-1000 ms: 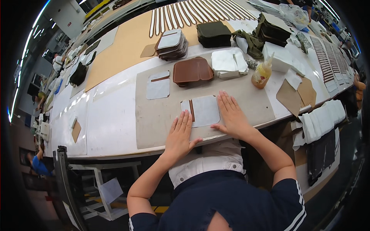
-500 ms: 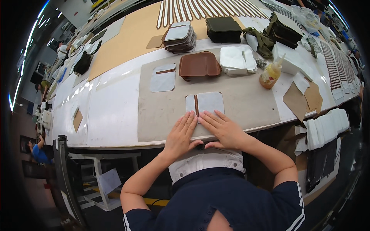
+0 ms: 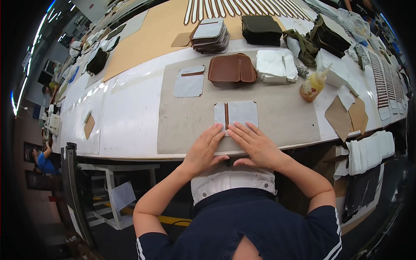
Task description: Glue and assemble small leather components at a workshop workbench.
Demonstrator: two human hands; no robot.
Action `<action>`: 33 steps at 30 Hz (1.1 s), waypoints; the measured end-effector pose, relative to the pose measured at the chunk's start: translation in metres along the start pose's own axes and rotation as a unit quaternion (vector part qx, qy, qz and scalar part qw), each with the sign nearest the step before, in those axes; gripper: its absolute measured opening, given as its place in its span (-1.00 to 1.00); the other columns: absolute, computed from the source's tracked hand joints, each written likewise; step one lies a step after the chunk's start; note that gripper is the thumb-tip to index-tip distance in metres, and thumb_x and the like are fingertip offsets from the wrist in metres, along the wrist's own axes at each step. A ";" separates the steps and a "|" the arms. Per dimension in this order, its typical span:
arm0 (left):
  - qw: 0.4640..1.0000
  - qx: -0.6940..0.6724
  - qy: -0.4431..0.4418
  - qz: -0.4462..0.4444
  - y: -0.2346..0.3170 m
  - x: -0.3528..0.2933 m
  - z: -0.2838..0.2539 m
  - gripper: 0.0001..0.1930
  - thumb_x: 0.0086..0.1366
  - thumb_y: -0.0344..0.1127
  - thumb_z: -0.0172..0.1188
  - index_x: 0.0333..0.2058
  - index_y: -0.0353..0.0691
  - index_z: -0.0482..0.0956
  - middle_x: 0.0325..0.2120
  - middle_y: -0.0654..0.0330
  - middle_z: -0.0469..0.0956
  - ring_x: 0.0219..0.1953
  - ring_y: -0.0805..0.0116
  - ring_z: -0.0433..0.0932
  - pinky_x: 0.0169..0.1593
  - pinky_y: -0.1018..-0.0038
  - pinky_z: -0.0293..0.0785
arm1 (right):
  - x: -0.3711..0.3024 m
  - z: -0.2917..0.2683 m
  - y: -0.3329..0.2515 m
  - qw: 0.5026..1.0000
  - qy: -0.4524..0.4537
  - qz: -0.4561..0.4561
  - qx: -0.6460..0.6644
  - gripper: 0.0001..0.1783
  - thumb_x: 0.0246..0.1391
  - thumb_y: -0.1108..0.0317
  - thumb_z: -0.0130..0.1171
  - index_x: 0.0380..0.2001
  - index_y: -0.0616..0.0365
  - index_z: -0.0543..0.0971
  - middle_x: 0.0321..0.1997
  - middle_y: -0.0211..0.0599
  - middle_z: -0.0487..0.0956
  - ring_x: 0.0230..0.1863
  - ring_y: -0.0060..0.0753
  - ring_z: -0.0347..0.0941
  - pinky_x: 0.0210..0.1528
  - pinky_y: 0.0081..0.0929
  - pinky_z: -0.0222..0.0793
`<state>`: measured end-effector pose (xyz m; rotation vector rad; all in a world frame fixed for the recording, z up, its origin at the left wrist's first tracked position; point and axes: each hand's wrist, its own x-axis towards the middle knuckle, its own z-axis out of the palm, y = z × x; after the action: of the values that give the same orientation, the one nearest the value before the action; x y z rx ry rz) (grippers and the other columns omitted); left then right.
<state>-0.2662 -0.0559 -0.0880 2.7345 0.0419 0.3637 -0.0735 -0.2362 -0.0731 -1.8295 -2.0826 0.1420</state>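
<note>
A pale grey-white leather panel (image 3: 243, 112) with a brown strip (image 3: 226, 113) down it lies flat near the table's front edge. My left hand (image 3: 203, 146) rests on its lower left part, fingers stretched out and flat. On the lower right part lies my right hand (image 3: 253, 145), its fingers also extended. Both sets of fingertips meet close to the strip's near end and cover the panel's lower edge. Neither hand grips anything. Beyond the panel stand a stack of brown leather pieces (image 3: 232, 69) and, to its left, a similar pale panel (image 3: 189, 82).
A grey mat (image 3: 281, 117) lies under the work. White folded pieces (image 3: 276, 65), a bottle of yellowish liquid (image 3: 313, 86) and tan scraps (image 3: 340, 113) are at the right. Farther back are a stack of pale-topped pieces (image 3: 210, 37), a dark stack (image 3: 261, 30) and rows of strips (image 3: 247, 9).
The view has shifted slightly, so the table appears a little up and to the right. My hands stay flat on the panel, with fingertips still near the brown strip.
</note>
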 end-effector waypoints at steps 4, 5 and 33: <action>1.000 -0.012 0.018 -0.012 0.003 0.002 0.001 -0.16 0.21 0.05 0.40 0.33 -0.31 0.32 0.39 -0.05 0.24 0.45 -0.10 0.22 0.46 0.09 0.22 | 0.000 0.003 0.002 1.000 0.005 0.008 0.021 0.06 0.16 -0.32 0.19 0.46 0.26 0.20 0.55 -0.03 0.22 0.60 -0.08 0.04 0.61 -0.03 -0.15; 1.000 0.012 0.007 -0.008 0.004 0.003 0.001 -0.16 0.21 0.06 0.39 0.32 -0.31 0.32 0.40 -0.05 0.24 0.45 -0.10 0.22 0.46 0.09 0.22 | -0.001 0.004 0.002 1.000 0.004 0.007 -0.003 0.05 0.15 -0.31 0.19 0.45 0.26 0.21 0.54 -0.03 0.22 0.60 -0.08 0.04 0.61 -0.03 -0.15; 0.989 0.144 -0.026 -0.010 0.006 0.001 0.000 -0.18 0.27 0.30 0.19 0.34 -0.12 0.39 0.41 0.09 0.28 0.46 0.13 0.19 0.52 0.00 -0.06 | 0.000 0.009 -0.001 0.999 0.000 0.029 -0.029 0.02 0.10 -0.24 0.28 0.41 0.24 0.26 0.53 -0.03 0.22 0.57 -0.09 0.09 0.60 -0.04 -0.13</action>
<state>-0.2649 -0.0611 -0.0857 3.0253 0.1162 0.3020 -0.0777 -0.2353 -0.0807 -1.9255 -2.0545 0.0986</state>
